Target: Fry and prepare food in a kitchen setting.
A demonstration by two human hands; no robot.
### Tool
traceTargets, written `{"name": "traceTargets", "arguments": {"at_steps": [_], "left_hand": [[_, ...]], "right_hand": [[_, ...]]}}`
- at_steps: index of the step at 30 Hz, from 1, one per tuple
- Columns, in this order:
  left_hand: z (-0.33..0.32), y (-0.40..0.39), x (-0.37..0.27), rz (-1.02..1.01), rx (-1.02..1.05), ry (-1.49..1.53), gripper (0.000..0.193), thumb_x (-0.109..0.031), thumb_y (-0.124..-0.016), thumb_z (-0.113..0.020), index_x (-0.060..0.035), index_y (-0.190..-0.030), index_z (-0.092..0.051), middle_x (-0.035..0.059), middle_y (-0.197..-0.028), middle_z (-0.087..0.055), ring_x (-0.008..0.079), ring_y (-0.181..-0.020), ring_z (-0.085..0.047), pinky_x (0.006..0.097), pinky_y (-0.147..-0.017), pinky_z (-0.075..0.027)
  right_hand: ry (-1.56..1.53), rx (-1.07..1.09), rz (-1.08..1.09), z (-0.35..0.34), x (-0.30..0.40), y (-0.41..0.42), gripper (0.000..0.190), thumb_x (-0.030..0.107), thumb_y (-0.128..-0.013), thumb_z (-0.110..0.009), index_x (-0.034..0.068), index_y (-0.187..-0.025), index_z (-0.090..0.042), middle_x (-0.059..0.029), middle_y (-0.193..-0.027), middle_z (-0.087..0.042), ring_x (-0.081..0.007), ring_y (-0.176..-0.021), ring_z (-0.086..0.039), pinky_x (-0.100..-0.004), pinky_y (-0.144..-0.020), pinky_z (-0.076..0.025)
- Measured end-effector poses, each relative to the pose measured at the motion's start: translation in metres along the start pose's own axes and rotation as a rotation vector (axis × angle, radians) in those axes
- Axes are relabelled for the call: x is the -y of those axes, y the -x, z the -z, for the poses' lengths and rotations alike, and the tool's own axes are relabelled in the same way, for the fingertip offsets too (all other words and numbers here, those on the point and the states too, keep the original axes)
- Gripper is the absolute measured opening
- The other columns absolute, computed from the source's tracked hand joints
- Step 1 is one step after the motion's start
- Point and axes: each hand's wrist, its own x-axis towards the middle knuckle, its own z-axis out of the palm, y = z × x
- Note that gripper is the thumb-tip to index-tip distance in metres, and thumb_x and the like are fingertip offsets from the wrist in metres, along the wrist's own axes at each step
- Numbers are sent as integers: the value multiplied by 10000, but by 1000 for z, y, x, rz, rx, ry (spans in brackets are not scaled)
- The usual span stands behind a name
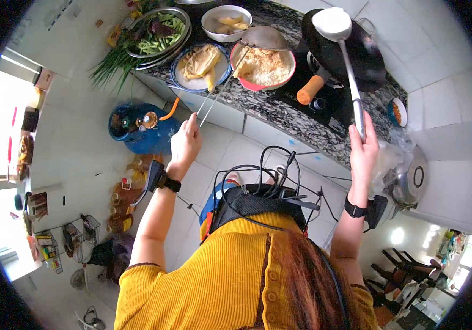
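Note:
My left hand grips the long wire handle of a skimmer. Its round metal head sits over the back rim of a red-edged bowl, which holds pale, orange-tinged food that looks like rice. In my right hand is the handle of a metal ladle. The ladle's bright, round head is above the far side of a black wok on the stove; glare hides whether anything is in it. The wok's wooden handle points toward me. Most of the wok's inside is hidden from this angle.
On the granite counter are a plate of pale cooked meat, a white bowl with yellowish pieces and a metal basin of cut green beans. A small bowl stands at right. A blue gas cylinder is on the floor.

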Motion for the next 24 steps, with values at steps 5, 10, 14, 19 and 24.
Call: {"name": "traceTargets", "arguments": {"at_steps": [5,10,14,19,24], "left_hand": [[-10,2,18,-76,-53,-6,437,-18,-709,-504,-94,-1135,-446,80,-711,-518,273,-548,-541,354,-470,-451],[-15,-1,27,-131,-114,15,498,4,-675,-523,-103,-1155,-447,56,-672,-501,237,-514,-524,329,-455,-447],[-18,0,36,-152,-155,-15,531,11,-658,-530,-108,-1168,-447,47,-656,-492,227,-518,-519,319,-450,-443],[-17,-4,40,-179,-183,31,546,12,-652,-536,-108,-1176,-439,47,-656,-489,226,-521,-516,314,-445,-442],[-24,-4,47,-223,-182,-21,534,8,-661,-536,-109,-1173,-440,50,-659,-489,231,-512,-514,322,-439,-441]], "right_hand": [[52,24,125,-26,17,3,399,56,-792,-553,44,-1178,-455,-36,-965,-574,-55,-714,-496,-191,-603,-412],[388,124,53,-42,32,-2,407,113,-779,-565,69,-1170,-461,-103,-903,-602,-91,-648,-515,-223,-579,-418],[252,71,89,-42,26,-8,408,110,-773,-567,97,-1168,-467,-128,-894,-601,-130,-646,-551,-244,-593,-434],[363,169,63,-46,39,-5,391,99,-780,-557,80,-1162,-473,-114,-935,-604,-131,-735,-578,-245,-642,-440],[97,100,104,-49,36,-5,401,98,-782,-552,42,-1167,-458,-121,-1005,-586,-108,-795,-566,-230,-690,-433]]}}
